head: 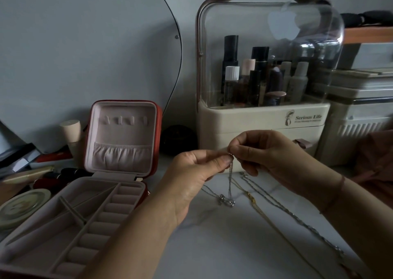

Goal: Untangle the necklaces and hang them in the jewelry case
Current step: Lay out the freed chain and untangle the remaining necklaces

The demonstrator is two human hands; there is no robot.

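The white tabletop (212,246) bears the open jewelry case (89,195), necklaces (253,200) and a cosmetics organizer (255,119).

A cream cosmetic organizer (263,117) with a clear domed cover stands in the upper right of the frame, with bottles (231,80) inside it. A curved-edge mirror (85,44) fills the upper left. A round tin (21,207) lies at the left edge.

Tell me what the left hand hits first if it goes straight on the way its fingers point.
The fingertips of the right hand: the left hand points right at them, both pinching the silver necklace at one spot. Behind, probably farther back, stands the cream cosmetics organizer.
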